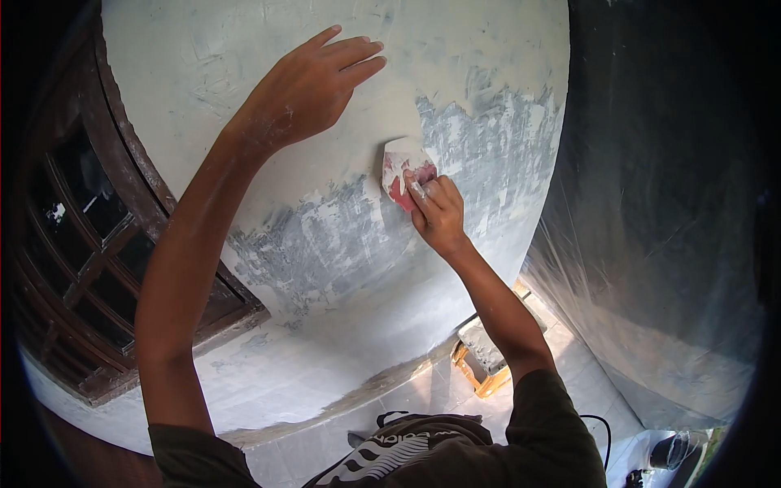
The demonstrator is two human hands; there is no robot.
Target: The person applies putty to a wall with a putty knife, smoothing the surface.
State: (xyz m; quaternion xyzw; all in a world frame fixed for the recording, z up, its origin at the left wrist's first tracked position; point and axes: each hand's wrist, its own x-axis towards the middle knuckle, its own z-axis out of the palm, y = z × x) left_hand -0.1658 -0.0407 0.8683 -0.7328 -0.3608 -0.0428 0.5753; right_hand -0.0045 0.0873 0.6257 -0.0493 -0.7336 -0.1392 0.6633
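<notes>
My right hand (pixel 439 213) grips a small red scraper (pixel 404 171) caked with white putty, its blade pressed flat on the wall (pixel 455 57). The wall carries pale putty above and patchy grey streaks in a band across the middle. My left hand (pixel 313 81) lies flat on the wall higher up and to the left, fingers together and pointing right, holding nothing.
A dark wooden window frame (pixel 98 244) with glass panes runs along the wall's left side. Clear plastic sheeting (pixel 651 244) hangs at the right. Below lie a tiled floor, a yellow wooden stand with a putty-covered board (pixel 482 354), a black cable (pixel 604 431) and a dark bucket (pixel 675 451).
</notes>
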